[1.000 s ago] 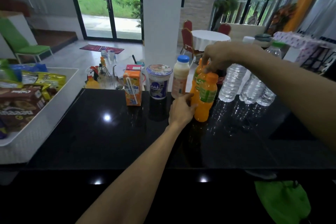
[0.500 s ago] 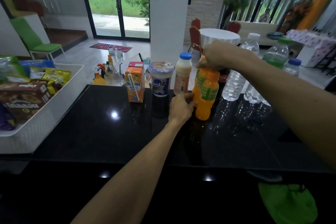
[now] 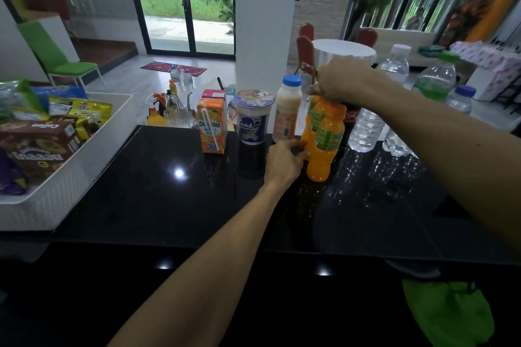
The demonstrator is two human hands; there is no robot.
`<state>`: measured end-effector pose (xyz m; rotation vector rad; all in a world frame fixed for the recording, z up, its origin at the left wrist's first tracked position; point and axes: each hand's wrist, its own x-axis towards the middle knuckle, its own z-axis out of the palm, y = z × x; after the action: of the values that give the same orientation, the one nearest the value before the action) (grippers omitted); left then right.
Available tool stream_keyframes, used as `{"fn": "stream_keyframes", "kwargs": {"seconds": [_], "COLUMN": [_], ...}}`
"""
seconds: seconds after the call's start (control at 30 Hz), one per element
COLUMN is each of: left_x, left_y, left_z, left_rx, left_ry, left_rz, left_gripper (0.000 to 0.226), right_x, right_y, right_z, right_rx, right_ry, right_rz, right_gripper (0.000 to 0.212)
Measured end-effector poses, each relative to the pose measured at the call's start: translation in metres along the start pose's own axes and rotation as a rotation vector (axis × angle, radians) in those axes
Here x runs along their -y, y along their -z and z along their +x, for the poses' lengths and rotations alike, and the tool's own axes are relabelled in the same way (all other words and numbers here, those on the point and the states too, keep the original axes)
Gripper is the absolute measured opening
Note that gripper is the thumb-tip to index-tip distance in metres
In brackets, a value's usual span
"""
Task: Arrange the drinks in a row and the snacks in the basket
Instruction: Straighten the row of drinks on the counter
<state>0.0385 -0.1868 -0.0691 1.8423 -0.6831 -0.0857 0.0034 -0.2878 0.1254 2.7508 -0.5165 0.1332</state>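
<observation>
Two orange juice bottles stand close together on the black counter (image 3: 169,205). My right hand (image 3: 341,80) grips the top of the rear orange bottle (image 3: 308,132). My left hand (image 3: 284,162) holds the lower body of that pair from the left, beside the front orange bottle (image 3: 324,144). Along the far edge stand an orange juice carton (image 3: 212,124), a Quick cup (image 3: 253,117) and a blue-capped milk bottle (image 3: 287,110). A cola bottle (image 3: 351,118) and several clear water bottles (image 3: 366,127) stand to the right. A white basket (image 3: 84,160) at left holds snack packs.
A brown biscuit box (image 3: 39,146) and yellow snack bags (image 3: 81,108) fill the basket. A spray bottle and kettle (image 3: 169,107) sit beyond the counter's far edge. A green cloth (image 3: 448,315) lies low at the right. A white pillar rises behind the drinks.
Both hands stay on the orange bottles, which keep their place on the counter. The view has shifted slightly, so everything sits a little higher and to the right.
</observation>
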Motion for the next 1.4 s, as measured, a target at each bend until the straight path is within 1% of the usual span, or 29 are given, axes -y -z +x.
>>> {"fn": "stream_keyframes", "kwargs": {"seconds": [0.23,0.37,0.5,0.6,0.77,1.0,1.1,1.17,1.23,1.27,1.3,1.33,1.37,1.4], "left_x": [-0.001,-0.003,-0.009,-0.014,-0.019,-0.022,-0.021,-0.020,-0.019,-0.019,-0.019,-0.019,-0.019,-0.019], "left_y": [0.000,0.002,0.004,0.004,0.003,0.004,0.004,0.003,0.002,0.002,0.003,0.003,0.003,0.004], "left_z": [-0.001,-0.002,-0.005,-0.007,-0.008,-0.009,-0.010,-0.011,-0.010,-0.010,-0.009,-0.009,-0.008,-0.008], "left_rx": [-0.004,0.016,0.032,0.046,0.059,0.048,0.034,0.030,0.036,0.042,0.050,0.059,0.072,0.086], "left_ry": [0.005,0.001,-0.011,-0.029,-0.025,-0.029,-0.040,-0.041,-0.031,-0.025,-0.020,-0.014,-0.009,-0.004], "left_rz": [0.000,0.024,0.072,0.161,0.233,0.239,0.224,0.221,0.215,0.213,0.212,0.212,0.211,0.207], "left_gripper": [0.032,0.034,0.038,0.043,0.032,0.034,0.030,0.030,0.032,0.032,0.034,0.036,0.040,0.045], "right_x": [-0.001,0.000,-0.003,-0.004,-0.005,-0.007,-0.008,-0.012,-0.022,-0.028,-0.034,-0.037,-0.039,-0.040], "right_y": [-0.004,-0.005,-0.003,-0.003,-0.004,-0.004,-0.002,0.003,0.012,0.018,0.024,0.028,0.031,0.030], "right_z": [-0.003,-0.005,-0.005,-0.004,-0.002,0.001,0.004,0.006,0.011,0.015,0.020,0.024,0.028,0.031], "right_rx": [-0.032,-0.042,-0.019,-0.007,-0.017,0.009,0.066,0.066,-0.051,-0.108,-0.118,-0.072,0.007,0.093], "right_ry": [-0.009,-0.005,0.000,-0.011,-0.012,-0.029,-0.021,-0.012,-0.007,0.010,0.034,0.063,0.096,0.119], "right_rz": [-0.026,-0.015,0.009,0.007,-0.008,-0.013,0.004,0.047,0.085,0.076,0.066,0.076,0.107,0.142], "right_gripper": [0.056,0.055,0.050,0.052,0.054,0.054,0.059,0.063,0.054,0.046,0.034,0.018,0.019,0.033]}}
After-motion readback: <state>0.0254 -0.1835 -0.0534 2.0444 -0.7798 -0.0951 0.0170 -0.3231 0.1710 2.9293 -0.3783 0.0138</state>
